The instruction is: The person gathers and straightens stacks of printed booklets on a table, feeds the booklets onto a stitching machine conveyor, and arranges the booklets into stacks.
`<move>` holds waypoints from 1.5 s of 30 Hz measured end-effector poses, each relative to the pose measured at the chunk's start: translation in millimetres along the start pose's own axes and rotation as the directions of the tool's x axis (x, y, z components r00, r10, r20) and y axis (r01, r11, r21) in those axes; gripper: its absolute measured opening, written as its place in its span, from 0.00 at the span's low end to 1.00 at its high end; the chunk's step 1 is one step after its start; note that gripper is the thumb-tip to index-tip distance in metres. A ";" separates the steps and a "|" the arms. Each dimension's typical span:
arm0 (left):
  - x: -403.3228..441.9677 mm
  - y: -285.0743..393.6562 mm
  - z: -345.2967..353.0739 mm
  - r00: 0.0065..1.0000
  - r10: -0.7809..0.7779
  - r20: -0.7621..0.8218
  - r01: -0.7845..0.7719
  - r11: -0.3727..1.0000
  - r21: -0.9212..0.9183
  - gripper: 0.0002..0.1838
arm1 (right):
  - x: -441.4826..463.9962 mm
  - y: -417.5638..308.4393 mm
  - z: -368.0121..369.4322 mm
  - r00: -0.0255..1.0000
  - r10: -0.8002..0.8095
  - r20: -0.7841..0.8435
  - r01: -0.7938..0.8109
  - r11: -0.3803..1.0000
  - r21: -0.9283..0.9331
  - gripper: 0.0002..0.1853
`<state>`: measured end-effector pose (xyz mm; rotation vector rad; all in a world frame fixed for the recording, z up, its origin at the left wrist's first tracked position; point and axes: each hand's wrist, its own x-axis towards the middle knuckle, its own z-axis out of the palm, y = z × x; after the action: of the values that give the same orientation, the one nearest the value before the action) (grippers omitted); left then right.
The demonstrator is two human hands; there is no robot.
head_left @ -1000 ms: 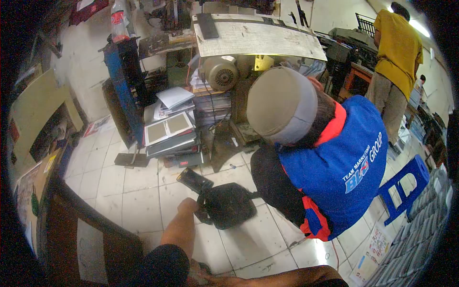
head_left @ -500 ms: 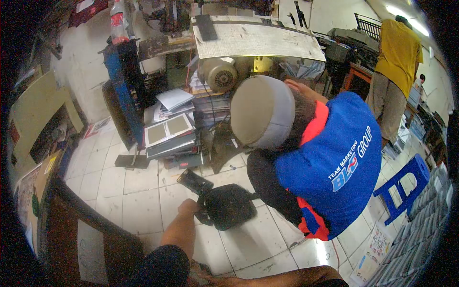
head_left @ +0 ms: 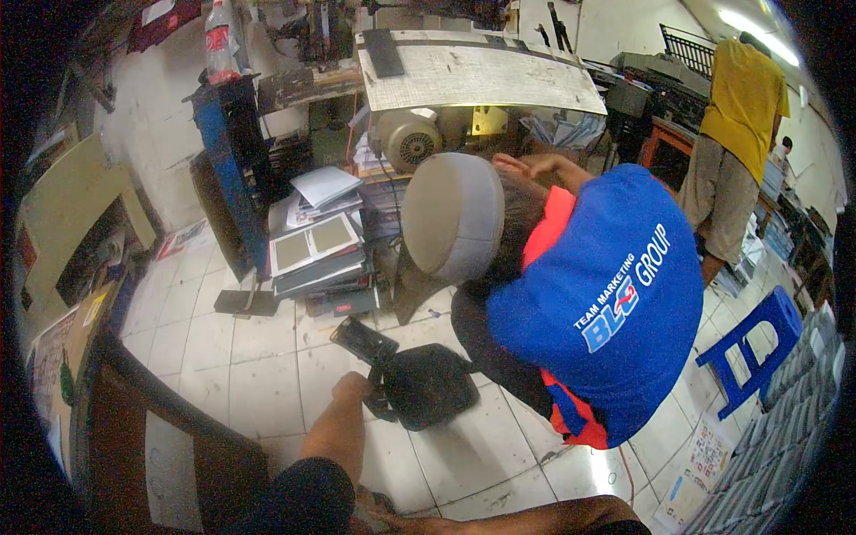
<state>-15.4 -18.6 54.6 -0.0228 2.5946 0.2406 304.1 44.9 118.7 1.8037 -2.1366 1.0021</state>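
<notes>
My left hand extends forward over the tiled floor. Its fingers look curled in, and what they hold, if anything, is hidden. Right beside it is the strap of a black bag lying on the floor; I cannot tell whether the hand touches it. A dark phone-like object lies just beyond the hand. Along the bottom edge my right forearm crosses to the left, with my right hand low and dark in the frame. Its fingers cannot be made out.
A co-worker in a blue jacket and grey cap crouches close by, right of the bag. Stacked papers and folders stand ahead, near a motor under a metal-topped machine. A blue stool is at right; another person stands behind.
The co-worker in blue has leaned to the left and lowered their head slightly, one hand near the head. Both my arms, the bag and the phone-like object stay where they were.
</notes>
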 end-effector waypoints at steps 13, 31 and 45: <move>9.3 21.5 21.8 0.999 -0.028 -0.035 0.030 0.998 0.051 0.24 | -16.9 -5.6 -10.4 1.000 -0.020 0.009 0.020 1.000 -0.002 0.24; 22.4 16.7 15.3 1.000 -0.013 0.004 0.013 1.000 -0.006 0.23 | -15.4 0.7 -13.2 1.000 -0.022 0.020 0.022 1.000 0.002 0.26; 13.7 16.4 1.4 0.997 -0.073 0.009 0.074 0.997 -0.026 0.20 | -7.3 8.1 -11.8 0.999 -0.020 0.031 0.020 1.000 0.005 0.28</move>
<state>-27.5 -1.8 49.2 -0.1264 2.5765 0.2478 295.0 58.1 120.8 1.8513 -2.1311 0.9808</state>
